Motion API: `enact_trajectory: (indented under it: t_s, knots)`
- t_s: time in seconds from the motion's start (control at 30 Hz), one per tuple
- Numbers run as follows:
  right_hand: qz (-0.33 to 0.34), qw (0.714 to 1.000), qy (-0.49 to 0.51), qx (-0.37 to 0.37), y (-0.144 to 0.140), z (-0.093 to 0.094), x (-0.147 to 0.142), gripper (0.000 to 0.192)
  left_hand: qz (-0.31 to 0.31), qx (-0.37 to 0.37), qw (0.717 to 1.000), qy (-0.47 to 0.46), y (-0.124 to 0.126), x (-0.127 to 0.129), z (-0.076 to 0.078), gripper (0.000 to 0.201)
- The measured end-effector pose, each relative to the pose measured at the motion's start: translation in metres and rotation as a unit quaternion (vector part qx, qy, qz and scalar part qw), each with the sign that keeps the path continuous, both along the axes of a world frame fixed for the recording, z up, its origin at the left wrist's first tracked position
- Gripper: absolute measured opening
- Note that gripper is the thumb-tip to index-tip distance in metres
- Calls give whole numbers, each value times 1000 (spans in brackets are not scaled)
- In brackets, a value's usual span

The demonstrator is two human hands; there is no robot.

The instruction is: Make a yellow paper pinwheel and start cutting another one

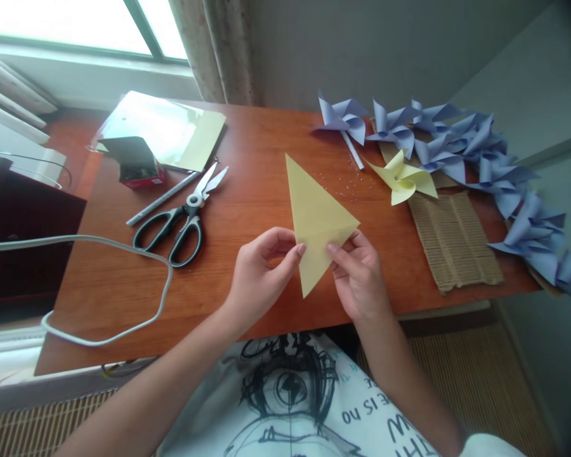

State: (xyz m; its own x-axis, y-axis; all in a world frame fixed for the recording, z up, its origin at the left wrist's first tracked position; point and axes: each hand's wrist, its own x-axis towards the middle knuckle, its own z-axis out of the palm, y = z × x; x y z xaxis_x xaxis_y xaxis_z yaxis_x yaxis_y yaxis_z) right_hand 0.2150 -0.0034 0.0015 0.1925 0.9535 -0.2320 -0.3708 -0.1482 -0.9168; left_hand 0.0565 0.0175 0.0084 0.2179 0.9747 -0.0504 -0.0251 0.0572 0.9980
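Left hand [259, 279] and right hand [359, 276] each pinch the folded yellow paper triangle [316, 219] between thumb and fingertips, lifting it just above the wooden table [247, 158], likely to keep the crease aligned; scissors [183, 219] lie beyond the left fingers

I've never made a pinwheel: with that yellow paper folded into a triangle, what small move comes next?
Probably press the crease flat: both hands, left hand and right hand, pinch the yellow triangle near its lower corner, slightly above the table; the scissors lie untouched.
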Motion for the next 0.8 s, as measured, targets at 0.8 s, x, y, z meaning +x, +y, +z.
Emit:
enact_trajectory:
  t_s: [0.8]
  knots:
    - [56,697,-651,296,7,31,8,27,-37,-74,994,-68,10,-3,4,11]
